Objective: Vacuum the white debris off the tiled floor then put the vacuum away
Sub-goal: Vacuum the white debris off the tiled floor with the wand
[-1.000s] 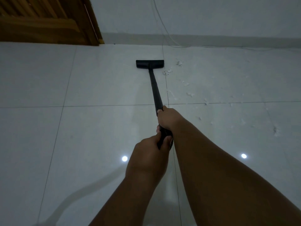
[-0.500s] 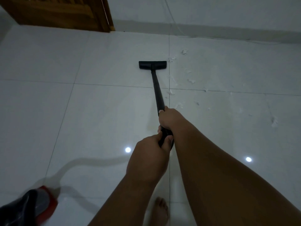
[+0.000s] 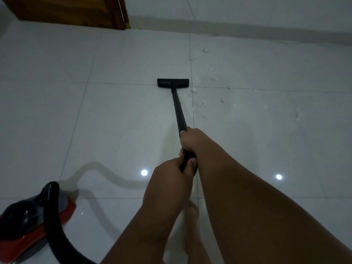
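Observation:
Both hands grip the black vacuum wand (image 3: 178, 109). My right hand (image 3: 192, 139) holds it higher up the tube and my left hand (image 3: 171, 178) clasps the handle end just behind. The flat black floor nozzle (image 3: 173, 83) rests on the white tiled floor (image 3: 118, 121) ahead of me. White debris (image 3: 200, 105) lies scattered just right of the nozzle and wand, with more bits (image 3: 297, 116) farther right. The red and black vacuum body (image 3: 32, 220) sits at the lower left, its black hose (image 3: 55, 233) curving down out of view.
A wooden door (image 3: 72, 12) stands at the top left. The white wall and skirting (image 3: 247, 27) run along the far edge, with a thin cord on the floor beside it. My bare foot (image 3: 192, 221) shows between my arms. Two ceiling lights reflect on the tiles.
The nozzle has been drawn back toward me along the floor, away from the wall. My view has tipped down, bringing the vacuum body and my foot into sight.

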